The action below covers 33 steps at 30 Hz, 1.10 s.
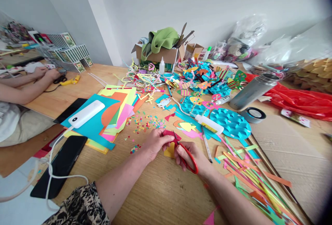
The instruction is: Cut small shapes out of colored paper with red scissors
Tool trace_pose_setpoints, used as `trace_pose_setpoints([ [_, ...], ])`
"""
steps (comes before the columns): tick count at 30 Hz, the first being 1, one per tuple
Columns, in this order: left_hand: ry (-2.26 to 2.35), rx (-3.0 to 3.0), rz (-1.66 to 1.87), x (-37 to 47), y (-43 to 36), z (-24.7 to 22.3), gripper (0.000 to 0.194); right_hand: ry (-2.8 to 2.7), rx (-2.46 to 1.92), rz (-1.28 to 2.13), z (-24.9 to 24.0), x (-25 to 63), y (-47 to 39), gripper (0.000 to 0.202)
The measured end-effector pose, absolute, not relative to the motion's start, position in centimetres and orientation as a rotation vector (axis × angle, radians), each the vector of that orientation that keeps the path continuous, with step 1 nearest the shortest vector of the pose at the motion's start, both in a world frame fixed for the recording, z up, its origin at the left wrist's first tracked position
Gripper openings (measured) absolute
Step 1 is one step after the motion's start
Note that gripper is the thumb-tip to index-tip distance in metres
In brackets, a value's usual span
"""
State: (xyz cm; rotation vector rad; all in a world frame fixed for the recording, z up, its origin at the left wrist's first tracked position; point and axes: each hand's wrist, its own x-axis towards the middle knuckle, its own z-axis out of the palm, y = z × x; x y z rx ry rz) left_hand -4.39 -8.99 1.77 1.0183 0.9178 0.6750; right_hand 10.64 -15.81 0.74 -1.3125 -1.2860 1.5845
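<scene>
While the right hand grips red-handled scissors, fingers round the loops, the left hand pinches a small red paper piece just ahead and left. Scissors' long axis runs forward-left, blades at the paper; left fingertips touch it, so that hand is nearer. Yellow paper sits just below, over the table. Beyond: white glue bottle on its side, fill level unclear; steel flask, inside not visible, grey cap beside it. Far back: cardboard box holding green fabric; clear plastic bags, contents unclear.
</scene>
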Motion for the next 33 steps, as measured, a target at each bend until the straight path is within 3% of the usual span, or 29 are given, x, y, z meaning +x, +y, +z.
trace_pose_setpoints([
  [13,0.919,0.867,0.817,-4.26,-8.86,1.74,0.025,-1.265,-1.32,1.59,0.77,10.61,-15.84,0.068],
  [33,0.846,0.646,0.727,-4.37,-8.93,2.22,0.033,-1.207,-1.267,1.607,0.63,10.64,-15.78,0.066],
])
